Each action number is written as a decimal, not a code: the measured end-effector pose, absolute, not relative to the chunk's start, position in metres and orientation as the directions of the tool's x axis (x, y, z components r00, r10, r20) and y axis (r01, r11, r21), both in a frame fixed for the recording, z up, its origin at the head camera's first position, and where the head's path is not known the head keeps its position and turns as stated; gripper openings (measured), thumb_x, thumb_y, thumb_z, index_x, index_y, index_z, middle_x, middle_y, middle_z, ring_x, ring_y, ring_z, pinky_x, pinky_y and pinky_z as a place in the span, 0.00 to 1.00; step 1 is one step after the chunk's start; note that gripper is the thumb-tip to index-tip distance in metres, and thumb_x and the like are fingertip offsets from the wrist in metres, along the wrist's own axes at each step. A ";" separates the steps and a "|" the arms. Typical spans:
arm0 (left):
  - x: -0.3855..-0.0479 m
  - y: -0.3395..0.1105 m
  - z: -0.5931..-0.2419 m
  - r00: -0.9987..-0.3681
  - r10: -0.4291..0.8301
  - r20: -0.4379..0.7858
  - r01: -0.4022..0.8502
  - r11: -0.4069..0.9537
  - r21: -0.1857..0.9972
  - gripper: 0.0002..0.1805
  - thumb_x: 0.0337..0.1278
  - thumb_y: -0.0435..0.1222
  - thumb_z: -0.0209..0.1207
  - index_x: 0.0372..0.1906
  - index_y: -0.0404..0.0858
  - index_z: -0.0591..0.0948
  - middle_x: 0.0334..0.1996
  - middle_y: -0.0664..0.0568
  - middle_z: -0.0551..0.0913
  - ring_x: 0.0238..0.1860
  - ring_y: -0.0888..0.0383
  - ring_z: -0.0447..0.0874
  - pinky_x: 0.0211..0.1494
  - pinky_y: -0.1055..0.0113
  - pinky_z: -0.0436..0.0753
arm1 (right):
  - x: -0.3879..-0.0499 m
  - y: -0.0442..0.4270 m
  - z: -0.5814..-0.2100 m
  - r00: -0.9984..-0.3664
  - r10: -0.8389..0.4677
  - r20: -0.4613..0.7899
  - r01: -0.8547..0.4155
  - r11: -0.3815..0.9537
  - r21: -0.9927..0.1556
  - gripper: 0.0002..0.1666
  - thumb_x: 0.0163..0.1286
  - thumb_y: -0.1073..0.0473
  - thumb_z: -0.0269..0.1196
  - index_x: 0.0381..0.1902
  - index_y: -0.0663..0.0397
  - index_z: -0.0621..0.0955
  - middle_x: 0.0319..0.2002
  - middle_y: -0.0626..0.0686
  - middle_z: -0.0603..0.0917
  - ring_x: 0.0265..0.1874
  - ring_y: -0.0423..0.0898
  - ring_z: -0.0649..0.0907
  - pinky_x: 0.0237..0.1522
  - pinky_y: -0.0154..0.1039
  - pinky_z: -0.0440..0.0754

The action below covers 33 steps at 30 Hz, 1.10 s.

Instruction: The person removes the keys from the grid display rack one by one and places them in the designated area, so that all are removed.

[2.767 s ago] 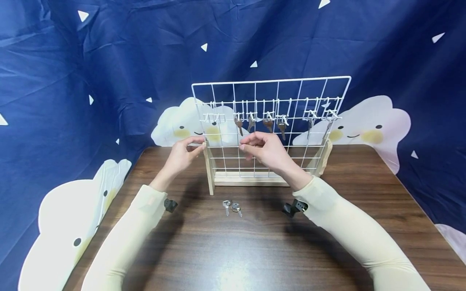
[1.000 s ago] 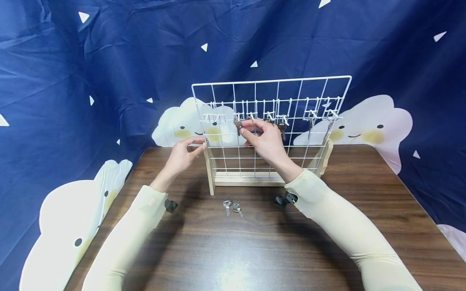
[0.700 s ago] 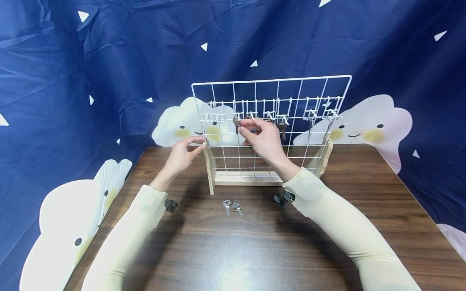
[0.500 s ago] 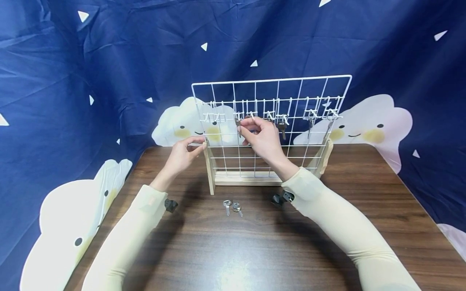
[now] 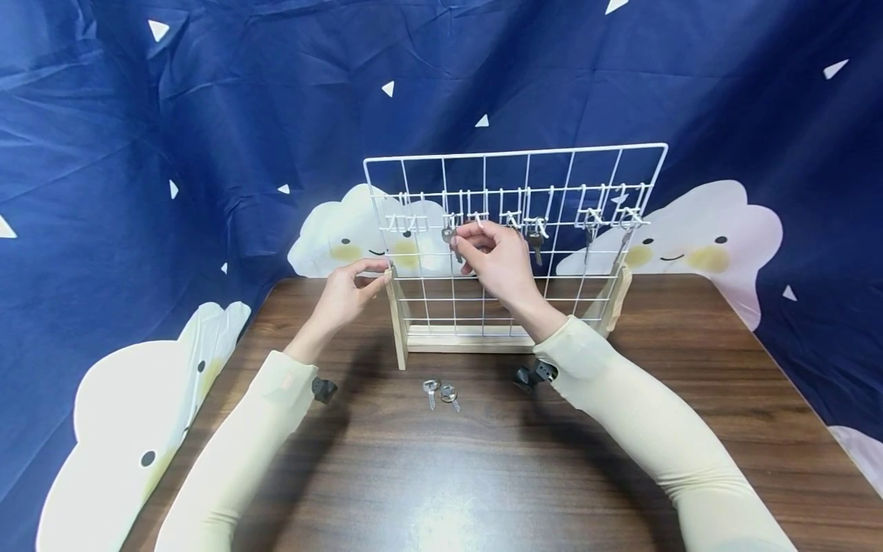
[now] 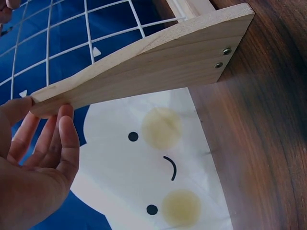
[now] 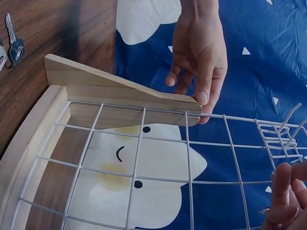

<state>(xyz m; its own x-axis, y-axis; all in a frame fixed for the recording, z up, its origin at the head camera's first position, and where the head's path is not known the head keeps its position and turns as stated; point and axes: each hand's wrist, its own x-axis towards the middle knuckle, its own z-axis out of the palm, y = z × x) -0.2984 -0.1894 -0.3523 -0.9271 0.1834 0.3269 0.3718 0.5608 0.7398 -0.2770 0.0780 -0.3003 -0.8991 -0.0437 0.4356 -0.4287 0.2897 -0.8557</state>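
Note:
My left hand [image 5: 345, 295] pinches the top of the wooden side support [image 6: 144, 62] at the rack's left end, thumb on one face and fingers on the other. My right hand [image 5: 503, 264] is up at the white wire grid [image 5: 441, 285], thumb and fingers pinching a key [image 5: 448, 233] at a hook left of centre. That key's lower part is partly behind the fingertips. In the right wrist view, only the curled fingers of my right hand [image 7: 285, 203] show at the lower right corner, and the key is barely visible there.
More keys hang to the right, among them a dark key [image 5: 536, 239] and a silver key [image 5: 589, 236]. Two white hooks [image 5: 407, 224] at the left hold nothing. Two loose keys [image 5: 439, 391] lie on the brown table [image 5: 386, 468] before the rack. A blue cloth hangs behind.
My right hand has risen from below the hooks to the key and taken hold of it. Over the last second the key has turned slightly. My left hand has stayed on the support.

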 end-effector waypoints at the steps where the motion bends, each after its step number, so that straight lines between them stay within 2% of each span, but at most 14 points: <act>1: -0.298 -0.190 -0.352 -0.927 0.183 0.328 0.372 0.565 0.736 0.18 0.65 0.42 0.64 0.56 0.40 0.83 0.53 0.45 0.87 0.43 0.46 0.89 0.34 0.73 0.82 | -0.277 0.078 -0.300 -0.898 -0.045 0.438 -0.431 0.294 -0.853 0.10 0.68 0.56 0.67 0.44 0.54 0.86 0.35 0.57 0.90 0.17 0.40 0.83 0.23 0.38 0.83; 6: -0.298 -0.190 -0.352 -0.926 0.182 0.331 0.374 0.568 0.733 0.18 0.65 0.42 0.64 0.56 0.40 0.83 0.53 0.44 0.87 0.44 0.47 0.89 0.35 0.73 0.82 | -0.276 0.079 -0.300 -0.892 -0.061 0.448 -0.444 0.314 -0.839 0.09 0.67 0.55 0.67 0.42 0.52 0.87 0.34 0.59 0.90 0.17 0.41 0.83 0.21 0.32 0.79; 15: -0.299 -0.190 -0.353 -0.924 0.185 0.334 0.378 0.562 0.736 0.18 0.65 0.43 0.64 0.56 0.41 0.83 0.52 0.44 0.87 0.44 0.46 0.89 0.34 0.74 0.81 | -0.275 0.082 -0.301 -0.886 -0.072 0.459 -0.456 0.320 -0.830 0.09 0.66 0.55 0.68 0.41 0.52 0.87 0.33 0.57 0.89 0.18 0.41 0.83 0.21 0.31 0.78; 22: -0.299 -0.190 -0.353 -0.926 0.182 0.332 0.375 0.566 0.734 0.18 0.65 0.43 0.64 0.56 0.41 0.83 0.53 0.44 0.87 0.44 0.46 0.89 0.35 0.73 0.82 | -0.271 0.083 -0.302 -0.876 -0.082 0.476 -0.479 0.276 -0.833 0.10 0.65 0.56 0.69 0.40 0.54 0.86 0.30 0.54 0.89 0.21 0.55 0.85 0.22 0.32 0.79; 25: -0.299 -0.190 -0.353 -0.927 0.181 0.328 0.371 0.564 0.738 0.18 0.65 0.43 0.64 0.56 0.40 0.83 0.53 0.44 0.86 0.44 0.44 0.89 0.35 0.73 0.82 | -0.269 0.083 -0.302 -0.877 -0.077 0.473 -0.477 0.244 -0.844 0.10 0.64 0.56 0.69 0.40 0.56 0.86 0.30 0.54 0.88 0.20 0.52 0.84 0.22 0.32 0.79; 29: -0.299 -0.190 -0.353 -0.927 0.184 0.326 0.372 0.557 0.743 0.18 0.66 0.42 0.64 0.56 0.40 0.83 0.53 0.43 0.86 0.44 0.43 0.88 0.35 0.72 0.82 | -0.265 0.083 -0.301 -0.881 -0.071 0.468 -0.471 0.238 -0.850 0.11 0.65 0.55 0.70 0.39 0.56 0.85 0.29 0.57 0.88 0.17 0.41 0.82 0.21 0.31 0.78; 33: -0.299 -0.190 -0.353 -0.927 0.184 0.328 0.373 0.557 0.742 0.18 0.66 0.43 0.63 0.56 0.40 0.83 0.53 0.43 0.86 0.44 0.43 0.88 0.35 0.72 0.82 | -0.262 0.084 -0.301 -0.881 -0.069 0.468 -0.470 0.234 -0.851 0.11 0.65 0.54 0.70 0.39 0.55 0.85 0.29 0.62 0.87 0.16 0.39 0.81 0.20 0.31 0.76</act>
<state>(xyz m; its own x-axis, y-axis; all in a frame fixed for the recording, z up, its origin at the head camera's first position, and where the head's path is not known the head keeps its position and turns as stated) -0.2986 -0.1895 -0.3530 -0.9266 0.1839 0.3281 0.3733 0.5565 0.7423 -0.2617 0.0839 -0.3006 -0.8810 -0.0690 0.4681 -0.4704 0.2336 -0.8510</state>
